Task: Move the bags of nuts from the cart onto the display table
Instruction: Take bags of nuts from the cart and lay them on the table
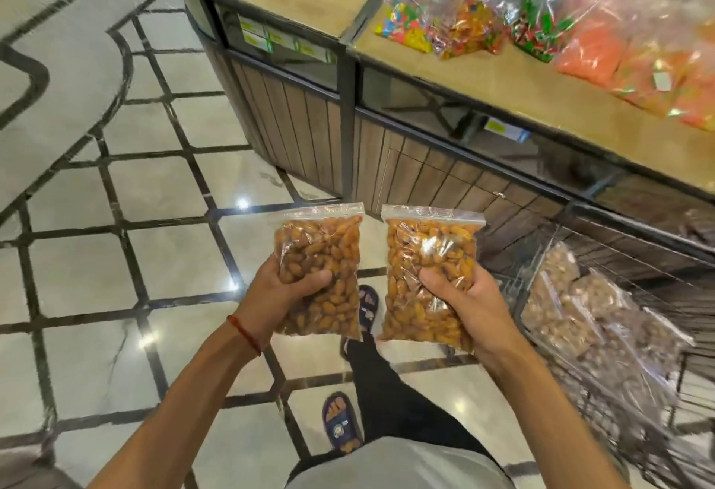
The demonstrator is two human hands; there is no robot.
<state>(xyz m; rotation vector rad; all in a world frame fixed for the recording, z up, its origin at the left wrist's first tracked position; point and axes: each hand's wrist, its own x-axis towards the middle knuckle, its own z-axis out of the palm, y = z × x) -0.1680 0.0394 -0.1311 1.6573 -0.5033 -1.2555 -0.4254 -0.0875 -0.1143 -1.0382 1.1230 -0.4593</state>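
1. Head view: two clear zip-top bags of nuts are held in the air in front of the display table (pixel 464 74), short of its near edge and lower than its top. Neither bag touches it.
2. The left hand (pixel 282 287) clasps the left bag (pixel 321 252) low on its outer side, with the thumb pressed across the front and the fingers wrapped behind. The right hand (pixel 468 295) holds the right bag (pixel 429 256) in the same way.
3. Each bag looks full and fairly weighty. The nuts are loose, so a bag will likely sag and shift rather than stay stiff.
4. The film is thin, glossy and crinkled, and it dents under the thumbs, so it is probably slippery. Holding the packed body seems safer than pinching the red-lined seal strip, which might pull open.
5. The nuts are oval, matt and orange-brown. They look hard enough to be set down without much care.
6. The table top is a pale, matt, wood-look board with a rounded end. Below it are a dark metal frame and slatted brown panels.
7. Puffy bags of coloured sweets (pixel 541 16) lie further back on the table, and the front strip is bare.
8. A dark wire cart (pixel 657 268) stands against the table's front. It holds more bags of paler nuts (pixel 561 306), which are blurred.
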